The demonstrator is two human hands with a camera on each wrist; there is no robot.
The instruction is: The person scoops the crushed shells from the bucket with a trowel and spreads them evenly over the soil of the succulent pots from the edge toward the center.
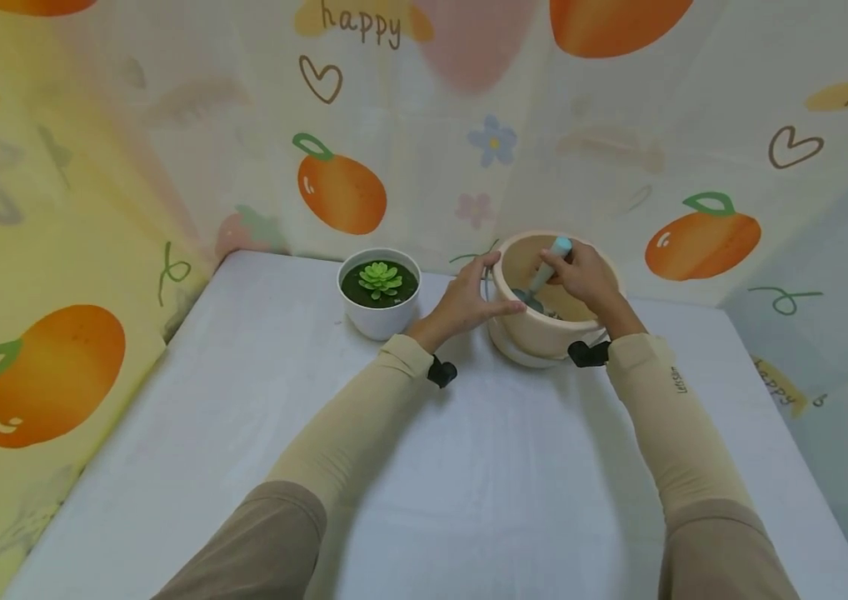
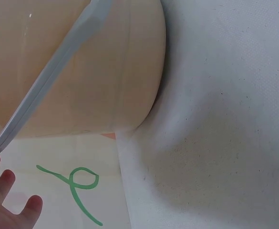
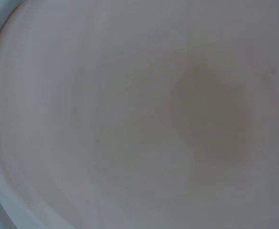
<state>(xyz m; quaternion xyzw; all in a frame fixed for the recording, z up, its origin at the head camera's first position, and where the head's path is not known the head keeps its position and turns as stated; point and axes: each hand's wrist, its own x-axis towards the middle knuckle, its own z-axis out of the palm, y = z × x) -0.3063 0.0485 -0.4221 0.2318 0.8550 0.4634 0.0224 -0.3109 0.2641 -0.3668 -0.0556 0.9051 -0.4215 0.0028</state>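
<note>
A peach-coloured bucket (image 1: 544, 335) with a pale handle (image 2: 48, 71) stands upright toward the back of the table. My left hand (image 1: 464, 302) rests against its left side, thumb and fingers spread along the rim. Over the bucket's mouth, my right hand (image 1: 585, 277) grips the light blue handle of a small trowel (image 1: 544, 273). The trowel's grey blade points down inside, where a little loose material shows near the bottom. Only a blurred pale surface with a curved edge fills the right wrist view.
Left of the bucket, close to my left wrist, is a white pot (image 1: 381, 323) of dark soil with a green succulent (image 1: 380, 280). A white cloth covers the table (image 1: 514, 483). Fruit-printed sheets (image 1: 424, 167) hang behind and at both sides.
</note>
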